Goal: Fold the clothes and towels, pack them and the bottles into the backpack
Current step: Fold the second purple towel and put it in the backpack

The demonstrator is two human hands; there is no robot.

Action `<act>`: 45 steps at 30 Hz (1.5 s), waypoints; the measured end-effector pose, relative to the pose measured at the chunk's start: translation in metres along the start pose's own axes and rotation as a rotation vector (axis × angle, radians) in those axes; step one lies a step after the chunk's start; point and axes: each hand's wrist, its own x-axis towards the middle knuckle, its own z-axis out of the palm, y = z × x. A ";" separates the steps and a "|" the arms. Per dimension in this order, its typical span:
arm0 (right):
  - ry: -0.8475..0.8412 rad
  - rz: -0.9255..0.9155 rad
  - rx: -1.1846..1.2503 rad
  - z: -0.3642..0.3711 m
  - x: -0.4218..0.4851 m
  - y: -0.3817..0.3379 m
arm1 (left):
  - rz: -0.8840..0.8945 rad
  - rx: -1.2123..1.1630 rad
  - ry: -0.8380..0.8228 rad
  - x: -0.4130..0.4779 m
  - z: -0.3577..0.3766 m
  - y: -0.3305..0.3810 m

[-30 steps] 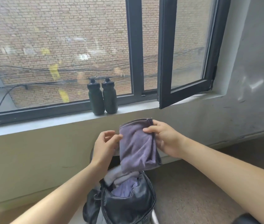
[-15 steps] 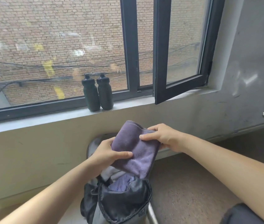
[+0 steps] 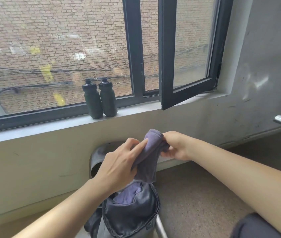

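Indoors, at a window. Grey sill [image 3: 50,127] under a dark-framed window; one casement [image 3: 184,54] stands ajar inward. Brick wall and cables outside. Scuffed grey wall [image 3: 265,66] to the right, speckled brown floor [image 3: 196,194] below.

Two dark bottles [image 3: 100,98] upright on the sill, touching, against the glass.

Purple towel [image 3: 149,157] held in the air just above the open black backpack [image 3: 131,213], its lower edge at the bag's mouth. Left hand [image 3: 119,162] grips the towel's middle, fingers laid over it. Right hand [image 3: 174,146] pinches the top hem, fingers curled. More purple cloth [image 3: 127,193] already inside the bag.
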 end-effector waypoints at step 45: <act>-0.214 -0.148 0.156 -0.017 -0.006 -0.003 | -0.650 -1.572 -0.153 0.008 -0.022 -0.022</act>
